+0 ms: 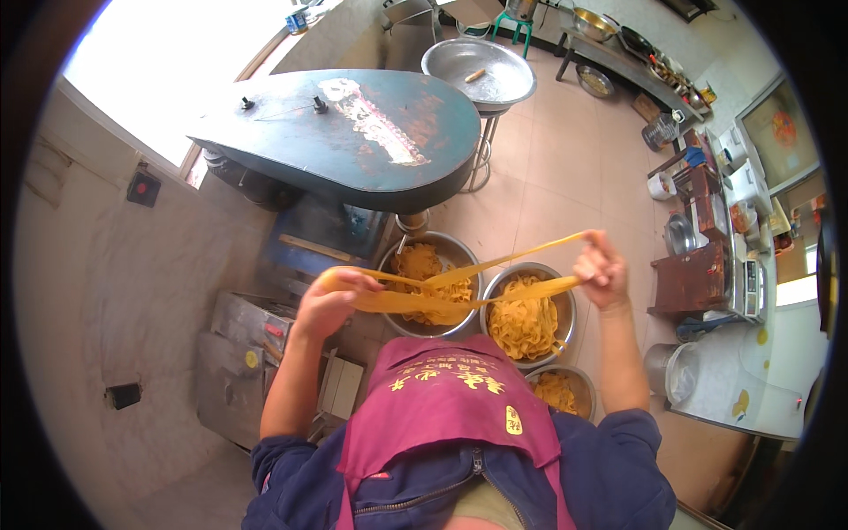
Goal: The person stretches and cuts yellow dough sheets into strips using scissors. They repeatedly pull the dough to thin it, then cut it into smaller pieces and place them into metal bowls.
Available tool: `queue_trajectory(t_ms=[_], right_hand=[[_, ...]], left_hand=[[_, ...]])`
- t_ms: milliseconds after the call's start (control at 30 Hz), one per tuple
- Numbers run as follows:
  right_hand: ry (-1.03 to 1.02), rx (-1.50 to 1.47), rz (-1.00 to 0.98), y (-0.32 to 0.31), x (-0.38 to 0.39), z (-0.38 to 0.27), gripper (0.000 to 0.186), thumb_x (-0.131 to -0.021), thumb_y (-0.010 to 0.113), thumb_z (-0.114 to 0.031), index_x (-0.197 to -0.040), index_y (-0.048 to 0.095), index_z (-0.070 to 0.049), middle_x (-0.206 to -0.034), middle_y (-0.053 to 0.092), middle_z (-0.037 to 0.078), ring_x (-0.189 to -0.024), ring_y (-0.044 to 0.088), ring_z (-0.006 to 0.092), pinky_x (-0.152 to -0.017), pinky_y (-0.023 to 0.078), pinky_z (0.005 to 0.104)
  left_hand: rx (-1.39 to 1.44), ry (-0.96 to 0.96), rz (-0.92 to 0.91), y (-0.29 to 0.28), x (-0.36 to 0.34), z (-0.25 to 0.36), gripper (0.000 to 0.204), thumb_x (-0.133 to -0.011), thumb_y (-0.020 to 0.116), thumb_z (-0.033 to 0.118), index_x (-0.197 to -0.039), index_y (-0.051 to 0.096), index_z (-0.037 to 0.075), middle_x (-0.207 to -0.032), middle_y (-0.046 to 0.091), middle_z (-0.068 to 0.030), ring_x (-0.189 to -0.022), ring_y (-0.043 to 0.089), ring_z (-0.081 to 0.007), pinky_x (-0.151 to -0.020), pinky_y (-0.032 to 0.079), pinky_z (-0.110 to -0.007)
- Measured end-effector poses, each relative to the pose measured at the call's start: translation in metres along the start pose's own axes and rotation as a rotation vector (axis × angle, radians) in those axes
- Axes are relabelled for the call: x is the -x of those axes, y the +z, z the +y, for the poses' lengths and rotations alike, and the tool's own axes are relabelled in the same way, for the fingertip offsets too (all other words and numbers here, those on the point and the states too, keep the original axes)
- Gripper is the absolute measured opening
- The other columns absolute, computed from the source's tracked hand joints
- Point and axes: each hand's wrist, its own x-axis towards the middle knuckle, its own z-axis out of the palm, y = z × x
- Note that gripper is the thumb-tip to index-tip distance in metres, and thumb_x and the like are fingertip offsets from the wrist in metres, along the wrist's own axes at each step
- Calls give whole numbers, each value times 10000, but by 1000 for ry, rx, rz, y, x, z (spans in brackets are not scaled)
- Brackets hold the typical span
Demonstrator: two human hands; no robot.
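Observation:
Long, flat yellow noodles (415, 303) stretch between my raised hands in front of my apron. My left hand (325, 302) is closed around one end of the bundle. On the other side, my right hand (603, 272) pinches a thin upper strand and a wider lower band. Beneath the stretched noodles stand two metal bowls, the left bowl (387, 315) and the middle bowl (572, 311), both heaped with similar noodles. A third metal bowl (590, 389) of noodles stands lower right, partly hidden by my body.
A machine with a dark, rounded cover (274, 115) stands ahead on the left. Past it, a large metal basin (508, 78) holding a short wooden stick rests on a stand. Metal boxes (234, 389) are at my left. Along the right are a brown cabinet (693, 281) and a counter (751, 380).

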Motion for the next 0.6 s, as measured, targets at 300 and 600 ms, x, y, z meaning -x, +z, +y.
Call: queue_trajectory(t_ms=[300,600], right_hand=[[-595,254,505,-124,114,-145,372,-1070,579,-279,-1321,628,-9,-1142,703,65,-1050,637,179,-1043,495,376],[-706,375,605,-174,138,-199,421,-1103,500,-284,-1420,542,-12,-1464,563,118,-1293,558,218,-1146,427,399]], left_hand=[[-109,275,350,-48,50,51,891,-786,642,-107,-1594,351,128,-1345,627,-147,-1276,610,-309,-1116,487,-548],[-373,176,427,-34,48,65,957,-793,621,-155,-1625,265,153,-1302,645,-172,-1151,679,-277,-1016,580,-503]])
